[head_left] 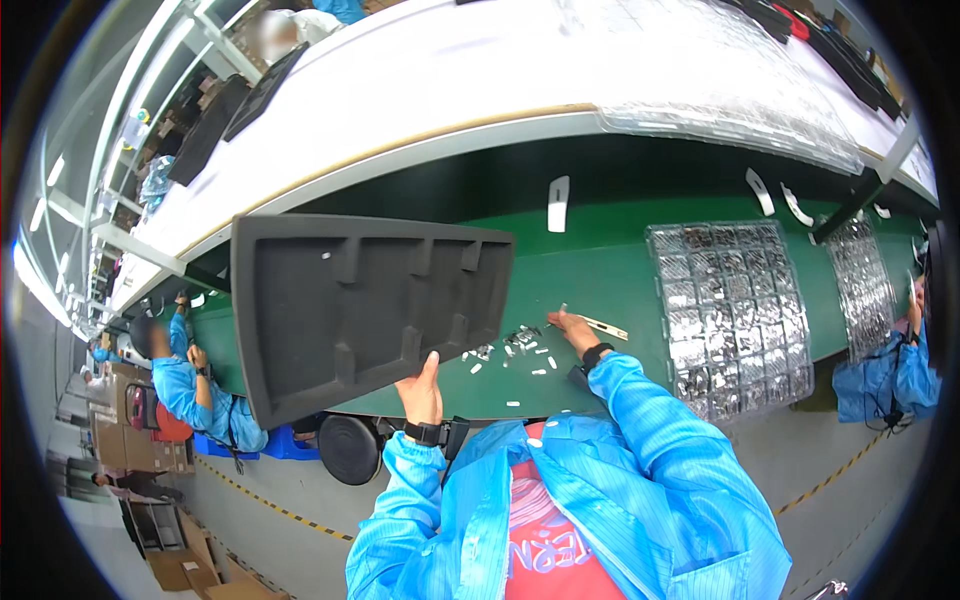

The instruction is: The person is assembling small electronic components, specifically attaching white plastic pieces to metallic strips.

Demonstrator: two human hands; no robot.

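My left hand (423, 394) grips the lower edge of a black moulded tray (330, 300), its thumb on the inner face. The tray is tilted up above the bench, and one tiny pale piece (326, 256) shows in it. Over the green bench top, my right hand (575, 332) has its fingers drawn together; a small pale bit shows at the fingertips, too small to name. Left of that hand lies a loose scatter of small silvery and white pieces (522, 341). A slim cream-coloured tool (606, 328) rests just right of the fingers.
A clear compartmented tray (735, 320) full of small shiny parts lies at right, with another (860, 280) beyond it. A white shelf (450, 70) overhangs the bench's far side. Co-workers in blue sit at left (190, 385) and far right (915, 370). A round black stool (350, 449) stands below.
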